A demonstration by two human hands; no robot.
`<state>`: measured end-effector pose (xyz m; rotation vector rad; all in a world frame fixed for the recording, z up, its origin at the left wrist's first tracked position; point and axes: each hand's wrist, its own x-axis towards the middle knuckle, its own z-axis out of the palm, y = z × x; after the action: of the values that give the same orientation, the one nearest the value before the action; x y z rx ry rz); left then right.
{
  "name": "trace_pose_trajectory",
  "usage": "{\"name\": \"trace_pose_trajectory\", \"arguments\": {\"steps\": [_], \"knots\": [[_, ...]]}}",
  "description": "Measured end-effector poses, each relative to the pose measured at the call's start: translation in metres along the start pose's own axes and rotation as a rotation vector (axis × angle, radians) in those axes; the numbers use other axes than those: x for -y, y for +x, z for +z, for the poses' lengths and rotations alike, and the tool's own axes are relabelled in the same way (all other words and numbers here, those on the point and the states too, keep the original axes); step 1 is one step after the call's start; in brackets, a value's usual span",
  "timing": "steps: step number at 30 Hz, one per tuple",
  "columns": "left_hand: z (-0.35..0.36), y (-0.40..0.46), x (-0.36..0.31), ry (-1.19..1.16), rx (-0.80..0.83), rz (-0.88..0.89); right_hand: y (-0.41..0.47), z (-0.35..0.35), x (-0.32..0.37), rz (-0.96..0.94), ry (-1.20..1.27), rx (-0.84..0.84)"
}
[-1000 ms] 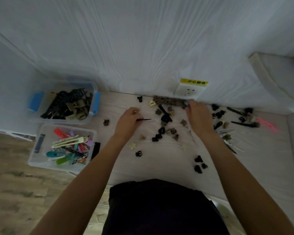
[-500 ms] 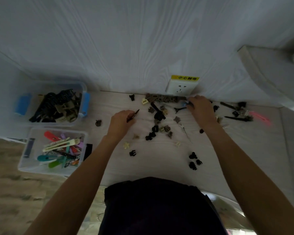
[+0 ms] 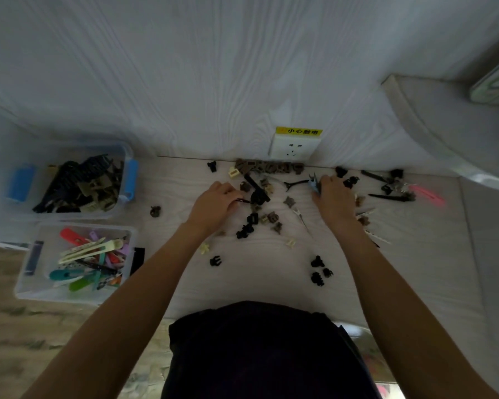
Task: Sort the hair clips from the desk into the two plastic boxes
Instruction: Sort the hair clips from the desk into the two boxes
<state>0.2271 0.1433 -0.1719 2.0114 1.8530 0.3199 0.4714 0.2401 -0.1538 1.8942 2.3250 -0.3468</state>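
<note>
Thin black metal slide clip (image 3: 241,200) pinched in left hand (image 3: 213,203) over desk pile; light, stiff, slippery, best held mid-shaft. Pale blue plastic claw clip (image 3: 314,183) gripped by right hand (image 3: 333,197). Clear plastic boxes (image 3: 127,156) set far left

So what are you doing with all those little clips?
A person is sorting hair clips on a desk into two plastic boxes. The left hand pinches a thin black clip in the middle of the pile, and the right hand holds a bluish clip near the wall. The far box has dark and brown claw clips, the near box has long colourful ones. Many clips still lie loose on the desk.
</note>
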Motion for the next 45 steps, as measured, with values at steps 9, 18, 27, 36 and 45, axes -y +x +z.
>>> {"name": "trace_pose_trajectory", "arguments": {"steps": [9, 18, 27, 36, 45], "knots": [[-0.003, -0.012, 0.016, -0.042, -0.029, -0.052, 0.003, -0.004, -0.001, 0.049, 0.064, 0.054], [-0.006, -0.02, 0.011, 0.058, 0.009, -0.252, 0.013, -0.01, 0.02, -0.311, 0.15, 0.049], [-0.014, -0.027, 0.014, -0.055, -0.069, -0.397, 0.007, 0.0, 0.011, -0.229, 0.117, 0.109], [-0.031, 0.053, -0.04, 0.192, -0.064, -0.036, -0.052, 0.014, 0.007, -0.032, 0.158, 0.109], [-0.007, 0.102, -0.06, 0.496, 0.213, 0.129, -0.058, 0.021, 0.0, -0.069, 0.063, 0.151]]}}
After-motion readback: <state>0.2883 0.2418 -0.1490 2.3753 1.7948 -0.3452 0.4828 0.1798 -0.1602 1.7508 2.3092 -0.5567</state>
